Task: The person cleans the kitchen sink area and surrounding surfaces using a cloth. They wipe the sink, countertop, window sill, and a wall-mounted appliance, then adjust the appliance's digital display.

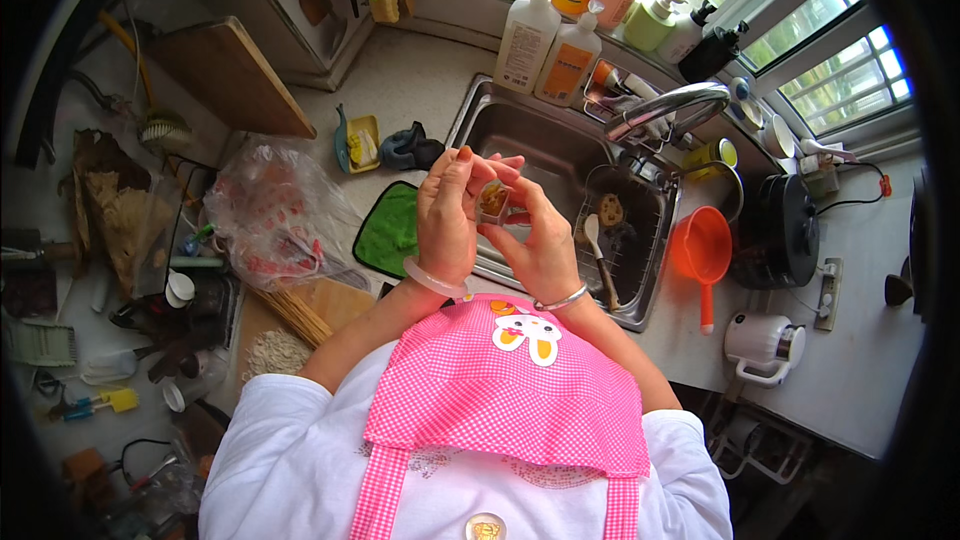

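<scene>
A small clear plastic container (493, 202) with something yellow-brown inside is between my two hands, over the near edge of a steel sink (525, 112). My right hand (536, 244) grips it between thumb and fingers. My left hand (448, 221), its thumb raised, is beside the container on the left; whether it also grips it cannot be told. A green cloth (388, 231) with a dark border lies left of my left hand. Inside the sink, a white-headed brush or spoon with a dark handle (598, 247) rests on a wire rack near a round brown scrubber (610, 210).
A curved faucet (667, 109) arches over the sink. An orange dipper (701, 244) and a white kettle (761, 349) are at the right. Pump bottles (527, 41) line the window side. A crumpled plastic bag (274, 210), a cutting board (232, 82) and a straw brush (292, 315) are left.
</scene>
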The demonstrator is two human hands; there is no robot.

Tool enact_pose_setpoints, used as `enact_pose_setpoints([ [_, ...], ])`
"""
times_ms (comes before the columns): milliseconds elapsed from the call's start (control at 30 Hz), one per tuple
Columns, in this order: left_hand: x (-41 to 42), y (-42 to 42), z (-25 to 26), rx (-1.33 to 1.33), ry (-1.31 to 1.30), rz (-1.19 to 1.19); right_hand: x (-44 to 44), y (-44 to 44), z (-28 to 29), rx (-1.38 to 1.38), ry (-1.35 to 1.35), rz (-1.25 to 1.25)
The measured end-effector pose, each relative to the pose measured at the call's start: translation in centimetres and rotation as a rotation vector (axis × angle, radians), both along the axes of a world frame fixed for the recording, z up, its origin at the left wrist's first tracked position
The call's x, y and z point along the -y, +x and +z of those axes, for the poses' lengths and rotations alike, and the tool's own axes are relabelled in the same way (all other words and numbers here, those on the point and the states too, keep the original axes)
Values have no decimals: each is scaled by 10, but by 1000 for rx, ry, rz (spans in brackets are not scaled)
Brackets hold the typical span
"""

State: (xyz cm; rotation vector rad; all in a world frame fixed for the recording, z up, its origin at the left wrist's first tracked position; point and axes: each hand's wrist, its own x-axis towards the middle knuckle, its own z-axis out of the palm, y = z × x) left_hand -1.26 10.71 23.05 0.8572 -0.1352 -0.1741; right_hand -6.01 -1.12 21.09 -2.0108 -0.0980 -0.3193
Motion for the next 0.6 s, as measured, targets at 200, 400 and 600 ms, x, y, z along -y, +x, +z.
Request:
enact_pose_setpoints([
  [200, -7, 2, -11, 62, 58, -22, 1, -1, 0, 5, 65, -8],
  [400, -11, -6, -17, 179, 236, -40, 2, 0, 1, 20, 112, -15],
  [600, -14, -4, -22, 265, 272, -67, 3, -1, 2, -2, 126, -5],
])
